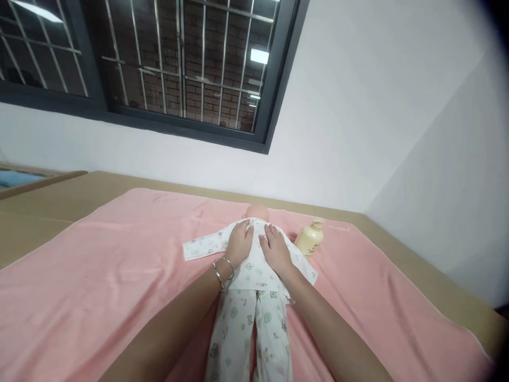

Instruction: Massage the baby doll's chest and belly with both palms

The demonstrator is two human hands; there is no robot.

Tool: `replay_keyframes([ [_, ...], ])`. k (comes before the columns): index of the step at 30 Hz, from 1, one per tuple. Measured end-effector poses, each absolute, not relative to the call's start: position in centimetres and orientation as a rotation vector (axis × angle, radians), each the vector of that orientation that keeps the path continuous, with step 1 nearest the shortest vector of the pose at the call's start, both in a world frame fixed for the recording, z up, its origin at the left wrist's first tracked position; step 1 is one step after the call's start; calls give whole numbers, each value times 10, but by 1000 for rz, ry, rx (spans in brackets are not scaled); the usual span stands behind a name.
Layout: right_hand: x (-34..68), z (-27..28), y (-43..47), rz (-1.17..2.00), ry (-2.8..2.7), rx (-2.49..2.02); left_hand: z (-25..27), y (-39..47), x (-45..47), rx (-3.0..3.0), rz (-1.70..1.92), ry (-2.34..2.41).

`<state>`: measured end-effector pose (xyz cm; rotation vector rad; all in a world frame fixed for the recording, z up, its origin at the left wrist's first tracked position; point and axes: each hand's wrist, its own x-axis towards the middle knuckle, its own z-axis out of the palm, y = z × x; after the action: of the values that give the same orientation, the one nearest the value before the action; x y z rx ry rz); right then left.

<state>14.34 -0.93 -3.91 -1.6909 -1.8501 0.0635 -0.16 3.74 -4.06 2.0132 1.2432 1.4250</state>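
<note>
A baby doll (257, 212) lies on a pink blanket (131, 265), its head toward the wall. It wears a white printed long-sleeved top (254, 268) and matching printed trousers (230, 329). My left hand (239, 241) rests flat on the left side of the top's chest, fingers stretched out, a silver bangle at the wrist. On the right side of the chest lies my right hand (276, 248), also flat with extended fingers. One sleeve (204, 246) reaches out to the left; the other is partly behind my right forearm.
A pale yellow bottle (309, 239) stands tilted on the blanket, close to the doll's right-hand side in view. Tan padded surface (413, 254) shows around the blanket. A white wall (326, 132) and a barred window (191, 63) rise behind.
</note>
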Motion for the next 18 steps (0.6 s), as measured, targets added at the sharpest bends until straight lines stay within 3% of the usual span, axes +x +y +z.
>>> replay_keyframes([
  [4, 128, -34, -21, -26, -1911, -1575, -41, 43, 0, 2169, 1265, 1370],
  [8, 135, -32, -12, 81, -1986, -1289, -39, 47, 0, 2290, 1115, 1417],
  [18, 144, -37, 3, 107, -1856, -1565, -39, 33, 0, 2518, 1295, 1395],
])
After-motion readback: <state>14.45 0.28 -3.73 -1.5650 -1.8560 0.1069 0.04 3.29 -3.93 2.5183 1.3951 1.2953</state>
